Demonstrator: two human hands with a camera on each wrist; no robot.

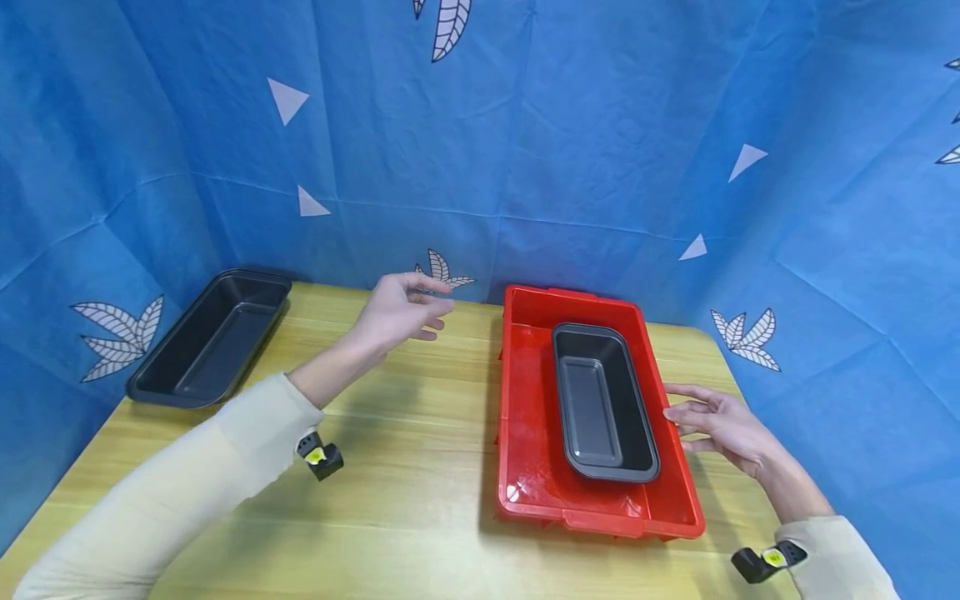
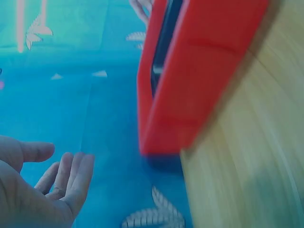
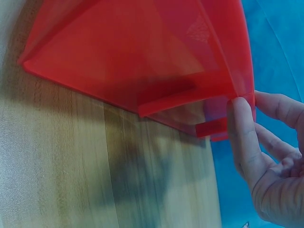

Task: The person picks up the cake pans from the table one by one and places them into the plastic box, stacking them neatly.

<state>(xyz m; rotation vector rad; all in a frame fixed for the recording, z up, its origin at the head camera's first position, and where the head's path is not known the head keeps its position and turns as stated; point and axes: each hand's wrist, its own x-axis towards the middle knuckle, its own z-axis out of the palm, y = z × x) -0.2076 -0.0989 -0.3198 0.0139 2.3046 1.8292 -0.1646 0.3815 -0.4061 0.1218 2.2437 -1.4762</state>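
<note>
Governing relation, as judged: the red rectangular plastic tray (image 1: pixel 531 417) lies between the two hands, but not midway. Its right long rim is at the right hand (image 1: pixel 723 427); its left long rim is well apart from the left hand (image 1: pixel 405 310). The right hand is therefore the nearer one.

Orientation: the tray's long axis runs away from the person, its far end angled slightly toward the left-hand side. The two long rims each face one hand.

Hand states: the left hand is in the air, fingers spread and relaxed, holding nothing. The right hand's fingertips meet the tray's right rim near mid-length; whether they pinch it or only touch it cannot be told.

Tray contents: one black rectangular loaf pan (image 1: pixel 588 408) with a metallic look sits in the tray, nearer the right hand, its long axis close to the tray's own.

Outlying item: a second black loaf-shaped pan (image 1: pixel 225 350) is on the pale wood-grain worktop (image 1: pixel 420 517), beyond the left forearm's outer side.
</note>
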